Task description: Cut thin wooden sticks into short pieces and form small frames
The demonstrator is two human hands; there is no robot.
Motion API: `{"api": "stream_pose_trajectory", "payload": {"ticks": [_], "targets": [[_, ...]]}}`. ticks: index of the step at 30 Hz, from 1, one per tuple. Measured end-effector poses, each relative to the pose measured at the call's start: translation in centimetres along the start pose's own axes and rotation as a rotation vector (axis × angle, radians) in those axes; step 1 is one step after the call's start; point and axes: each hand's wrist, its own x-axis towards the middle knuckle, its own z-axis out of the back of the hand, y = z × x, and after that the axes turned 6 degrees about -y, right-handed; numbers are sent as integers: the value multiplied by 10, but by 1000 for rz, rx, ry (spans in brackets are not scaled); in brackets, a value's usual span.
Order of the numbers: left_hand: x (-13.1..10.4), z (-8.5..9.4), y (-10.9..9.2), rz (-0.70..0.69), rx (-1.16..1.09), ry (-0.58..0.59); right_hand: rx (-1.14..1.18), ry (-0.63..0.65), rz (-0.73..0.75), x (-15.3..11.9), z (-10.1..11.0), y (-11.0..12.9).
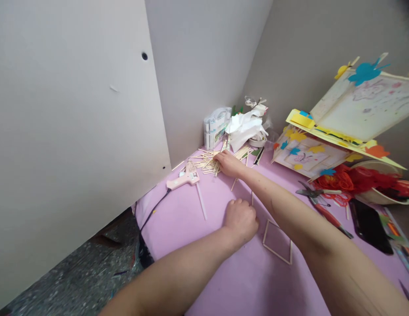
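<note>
Hands bare, both over the lilac-covered counter [182, 224]; clock bearings run from the left fist, twelve straight ahead. Left hand [241, 221] curled into a fist, knuckles forward; cannot tell whether anything is inside it. A thin stick [252, 198] shows just beside it at one o'clock.

Right hand [229, 163] at twelve, fingers bent down into a loose pile of thin wooden sticks [204, 163]; fingertips partly hidden, so cannot tell how far they are open or whether they grip one. Sticks lie crosswise on both sides of this hand.

Four-sided stick frame [291, 252] flat near the fist at four, partly behind the right forearm. Pink glue gun [183, 179] on its side at ten, a pale strip [201, 201] beside it.

Beyond the pile, around twelve: clear plastic case [217, 125], crumpled white tissue [245, 129]. Farther off at two: paper-panelled model [378, 103] with coloured cut-outs. At three: red-handled pliers [327, 215], black phone [370, 226]. Between two and three: red yarn [365, 177] in a basket [385, 197].
</note>
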Motion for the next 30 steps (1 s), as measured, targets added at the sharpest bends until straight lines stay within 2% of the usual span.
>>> {"api": "stream_pose_trajectory", "payload": {"ticks": [4, 8, 11, 17, 20, 23, 26, 30], "targets": [[0, 0, 0, 2, -2, -9, 63, -67, -42, -2, 3, -4], [0, 2, 1, -14, 9, 12, 98, -166, -177, 14, 7, -5], [0, 2, 2, -15, -4, 32, 112, -110, -224, 32, 6, 0], [4, 2, -3, 30, -54, 29, 169, -25, -182, 65, -19, 24], [6, 6, -5, 76, -53, 45, 213, -27, -211, 74, -23, 33], [5, 10, -4, 72, -60, 71, 254, -99, -302, 78, -12, 32], [1, 10, -1, 6, -69, 92, 358, -223, -448, 72, 10, 19], [-1, 10, 1, 5, -39, 67, 727, -375, -670, 31, 42, 2]]}}
